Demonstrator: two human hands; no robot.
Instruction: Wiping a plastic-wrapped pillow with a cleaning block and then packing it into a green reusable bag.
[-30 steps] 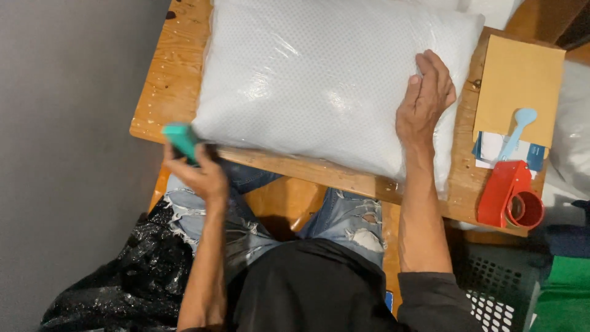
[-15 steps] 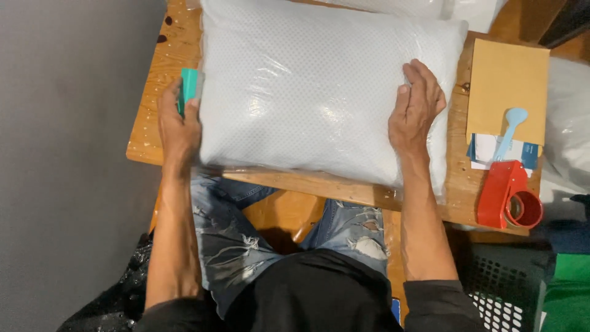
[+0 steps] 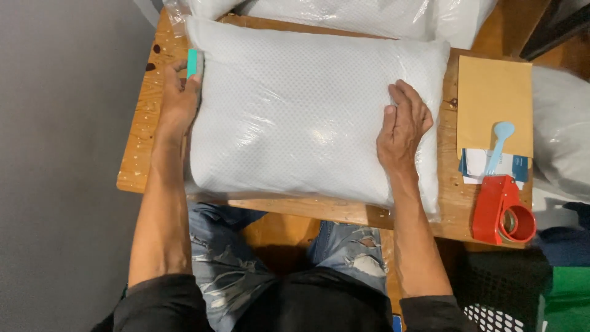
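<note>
Firmly keep right hand [image 3: 402, 126] spread flat on pillow [image 3: 307, 117] centred on table [image 3: 144, 123]; with left hand [image 3: 179, 101] closed around teal tool [image 3: 193, 63], work along left edge.

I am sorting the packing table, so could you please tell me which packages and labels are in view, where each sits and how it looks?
Bagged pillow: table centre, white, in clear plastic, under both hands.
More bagged goods: far edge, white, clear plastic.
Envelope: right of the pillow, flat, tan.
Printed cards: below the envelope, white and blue.
No screens or signs.
</note>
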